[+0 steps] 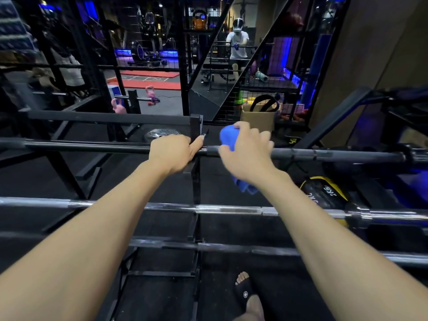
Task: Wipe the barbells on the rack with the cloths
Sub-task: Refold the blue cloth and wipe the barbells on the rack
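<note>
1. Currently, the far dark barbell is held by both hands; it lies across the rack, its long axis running left to right.
2. The left hand is clenched over the bar just left of the rack's upright, its forefinger pointing along the bar toward the right.
3. The right hand is wrapped round the bar with a blue cloth bunched under the fingers; a loose end of the cloth hangs below the wrist.
4. The cloth is thus already touching the bar, just right of the upright, and the unwiped length seems to stretch away to the right, toward the sleeve.
5. The right hand is judged the one to travel, sliding along the bar's axis, while the left hand steadies it.
6. Two more barbells lie nearer: a shiny one and a dark one, parallel to the first and touched by neither hand.
</note>
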